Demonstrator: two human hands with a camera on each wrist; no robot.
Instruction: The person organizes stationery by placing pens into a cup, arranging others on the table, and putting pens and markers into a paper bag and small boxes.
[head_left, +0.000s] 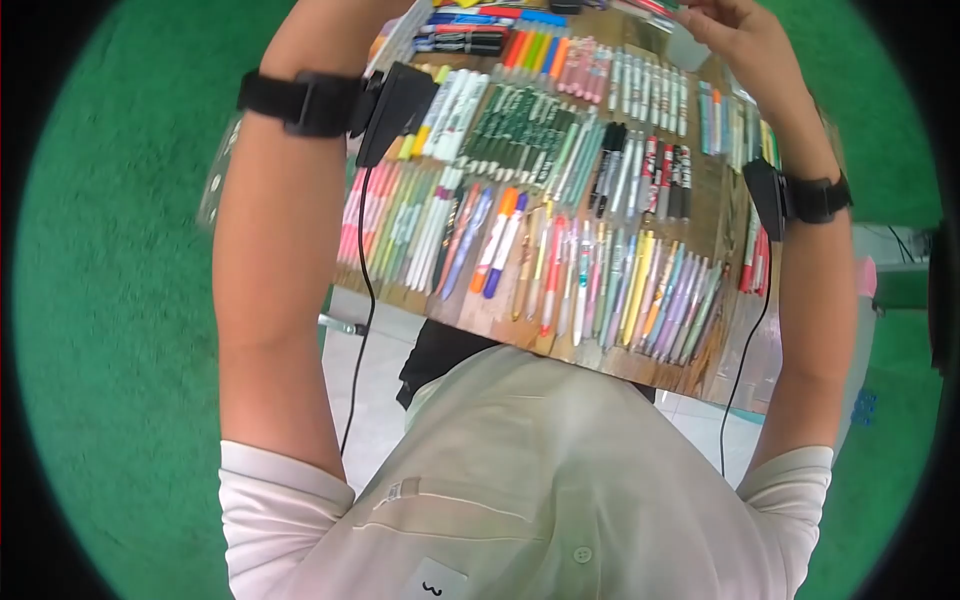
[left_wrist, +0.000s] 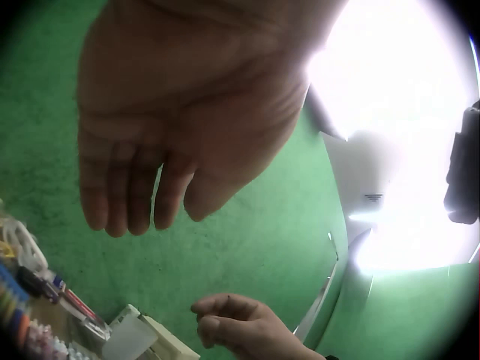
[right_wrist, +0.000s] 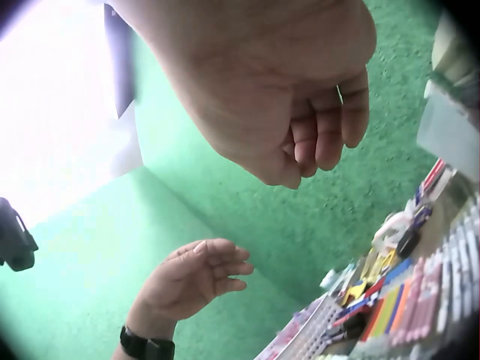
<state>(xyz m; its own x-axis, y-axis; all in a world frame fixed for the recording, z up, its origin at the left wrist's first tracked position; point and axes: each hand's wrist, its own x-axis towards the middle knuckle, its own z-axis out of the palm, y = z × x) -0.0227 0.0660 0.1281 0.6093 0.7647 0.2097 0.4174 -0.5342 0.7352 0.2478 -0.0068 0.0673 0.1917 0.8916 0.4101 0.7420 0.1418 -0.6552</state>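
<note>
My left hand [left_wrist: 180, 112] is raised above the far side of the table, fingers relaxed and nearly straight, nothing in them. The head view cuts it off at the top edge; the right wrist view shows the same left hand [right_wrist: 195, 277] against the green wall. My right hand [head_left: 728, 32] hovers over the table's far right. Its fingers [right_wrist: 328, 142] bend loosely toward the thumb, with no object between them. Nearest below it in the head view is a pale translucent container [head_left: 688, 48]. Rows of pens and markers [head_left: 515, 130] cover the wooden table beneath both arms.
Bundled pens [head_left: 640, 290] line the near edge. A white perforated basket [right_wrist: 319, 322] stands at one far corner, near black markers [head_left: 462, 40]. Clear plastic [head_left: 745, 345] lies at the right edge. Thin black cables [head_left: 362, 330] hang from the wrist cameras.
</note>
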